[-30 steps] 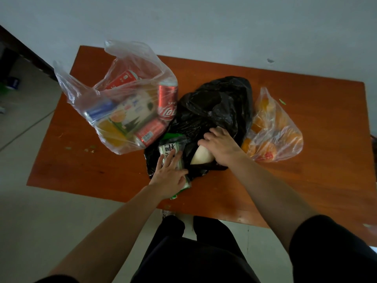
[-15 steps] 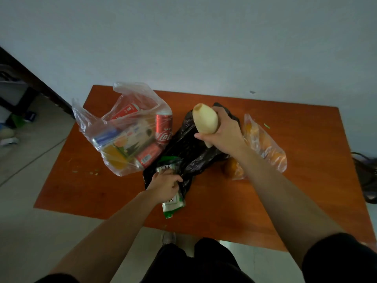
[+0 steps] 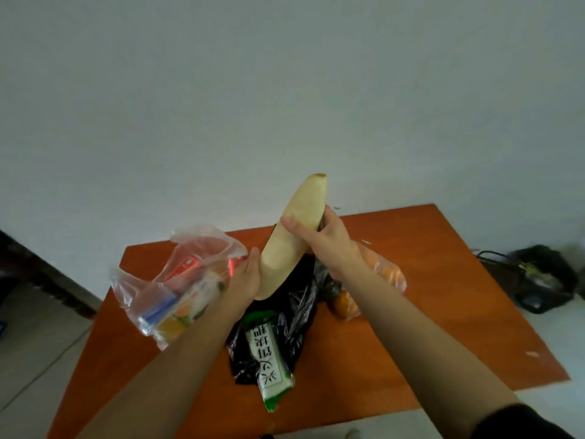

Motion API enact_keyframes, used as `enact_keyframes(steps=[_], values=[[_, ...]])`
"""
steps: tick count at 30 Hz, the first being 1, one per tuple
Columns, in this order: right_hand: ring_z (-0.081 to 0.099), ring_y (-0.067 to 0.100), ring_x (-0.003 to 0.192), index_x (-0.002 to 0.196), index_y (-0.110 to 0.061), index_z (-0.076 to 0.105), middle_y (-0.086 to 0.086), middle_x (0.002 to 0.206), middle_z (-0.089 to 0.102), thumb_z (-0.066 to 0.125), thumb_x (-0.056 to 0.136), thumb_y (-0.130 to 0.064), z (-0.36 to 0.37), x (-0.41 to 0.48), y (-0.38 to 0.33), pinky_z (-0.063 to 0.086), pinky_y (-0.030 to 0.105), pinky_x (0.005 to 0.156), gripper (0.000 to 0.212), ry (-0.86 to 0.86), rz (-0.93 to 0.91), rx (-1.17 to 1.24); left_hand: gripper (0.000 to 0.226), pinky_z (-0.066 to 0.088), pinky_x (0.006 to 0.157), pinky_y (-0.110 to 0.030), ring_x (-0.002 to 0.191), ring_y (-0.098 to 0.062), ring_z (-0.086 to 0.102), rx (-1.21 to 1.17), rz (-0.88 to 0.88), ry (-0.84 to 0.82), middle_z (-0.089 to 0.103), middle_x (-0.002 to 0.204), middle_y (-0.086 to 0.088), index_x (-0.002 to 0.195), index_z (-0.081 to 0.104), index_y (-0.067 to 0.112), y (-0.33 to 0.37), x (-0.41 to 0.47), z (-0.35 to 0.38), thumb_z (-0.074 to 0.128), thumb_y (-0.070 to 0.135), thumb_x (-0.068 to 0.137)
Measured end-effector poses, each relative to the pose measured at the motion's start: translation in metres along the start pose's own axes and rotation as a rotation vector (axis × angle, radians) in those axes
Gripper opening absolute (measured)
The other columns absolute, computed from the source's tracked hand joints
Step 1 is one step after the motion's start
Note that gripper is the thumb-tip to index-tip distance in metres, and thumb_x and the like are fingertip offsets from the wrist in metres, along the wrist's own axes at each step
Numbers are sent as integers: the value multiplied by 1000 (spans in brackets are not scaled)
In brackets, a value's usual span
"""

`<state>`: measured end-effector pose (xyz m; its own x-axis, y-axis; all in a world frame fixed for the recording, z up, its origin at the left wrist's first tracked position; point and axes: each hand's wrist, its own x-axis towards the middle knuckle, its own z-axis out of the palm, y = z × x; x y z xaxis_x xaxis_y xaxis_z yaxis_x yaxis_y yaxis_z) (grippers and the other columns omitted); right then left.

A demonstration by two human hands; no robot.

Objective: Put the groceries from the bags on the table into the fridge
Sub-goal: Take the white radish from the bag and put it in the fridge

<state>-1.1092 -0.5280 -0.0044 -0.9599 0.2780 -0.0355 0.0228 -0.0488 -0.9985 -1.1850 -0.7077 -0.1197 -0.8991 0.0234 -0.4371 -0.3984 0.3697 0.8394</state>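
I hold a long pale peeled vegetable [image 3: 289,237], tilted up over the table. My right hand [image 3: 319,240] grips its upper half. My left hand [image 3: 245,278] cups its lower end from the left. Below it lies a crumpled black bag [image 3: 300,315] with a green and white packet [image 3: 269,356] sticking out toward me. A clear bag [image 3: 177,286] of red cans and cartons sits to the left. A thin bag of oranges [image 3: 383,274] lies to the right, partly behind my right arm.
All the bags rest on an orange-brown wooden table [image 3: 443,299] against a plain pale wall. A dark basket or bag [image 3: 538,277] sits on the floor at the right. Pale floor shows at the left.
My right hand has lifted the pale vegetable higher out of the black bag. My left hand let go of the green packet and came up to the vegetable's lower end. The view tilted upward.
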Motion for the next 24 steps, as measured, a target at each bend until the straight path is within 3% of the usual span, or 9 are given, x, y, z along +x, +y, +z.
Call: enact_keyframes(steps=[3,6,10,12,14,17,19,21,24], values=[[70,10,104,124,-27,61,-8,114,73,87,67,-57,-5,-32,-8,60,44,90,70,155,-17,50,71,33,111,-41,124,-29,54,172,227,-35,62,127,-10,124,65,12,38,-65,0,18,60,101],[69,11,106,125,-28,60,-9,116,72,81,70,-60,-24,-69,-12,60,47,89,67,345,-34,103,68,34,99,-38,111,-24,58,308,406,-94,64,110,-7,108,68,12,50,-99,7,19,59,101],[67,14,110,132,-29,49,-5,123,65,74,86,-48,-71,-136,-25,62,42,85,56,610,-72,159,59,44,74,-39,86,-26,61,309,627,-254,64,87,-3,89,68,16,65,-143,56,25,54,103],[67,16,108,123,-35,50,-4,120,64,71,89,-43,-100,-177,-38,63,41,81,40,738,-120,172,57,40,74,-35,82,-18,55,329,731,-338,60,85,2,90,67,19,73,-173,89,24,52,105],[66,18,109,121,-36,49,-3,121,63,70,89,-44,-133,-227,-49,63,41,80,39,889,-176,186,52,42,73,-41,75,-17,52,304,880,-471,55,75,5,77,58,21,80,-213,123,26,51,105],[63,22,114,136,-27,44,-1,126,60,71,87,-49,-183,-314,-67,62,43,83,61,1136,-244,223,38,44,71,-23,84,-4,58,230,1018,-711,62,89,8,93,63,25,85,-286,173,31,43,106],[62,23,115,135,-27,45,-1,127,59,69,89,-48,-211,-378,-77,63,44,80,55,1284,-293,246,33,40,72,-11,92,5,56,201,1091,-853,62,101,10,110,62,29,82,-339,206,32,41,106],[63,24,114,125,-32,48,0,125,60,67,92,-45,-238,-446,-83,63,43,74,40,1409,-360,287,44,43,83,-17,103,-1,56,185,1134,-972,61,115,6,126,60,26,72,-396,239,30,49,103],[61,29,116,135,-25,44,6,128,58,69,88,-49,-276,-557,-83,61,53,81,59,1580,-437,369,46,40,95,-23,116,-7,49,185,1155,-1086,53,128,7,139,52,24,44,-490,287,32,47,105]])
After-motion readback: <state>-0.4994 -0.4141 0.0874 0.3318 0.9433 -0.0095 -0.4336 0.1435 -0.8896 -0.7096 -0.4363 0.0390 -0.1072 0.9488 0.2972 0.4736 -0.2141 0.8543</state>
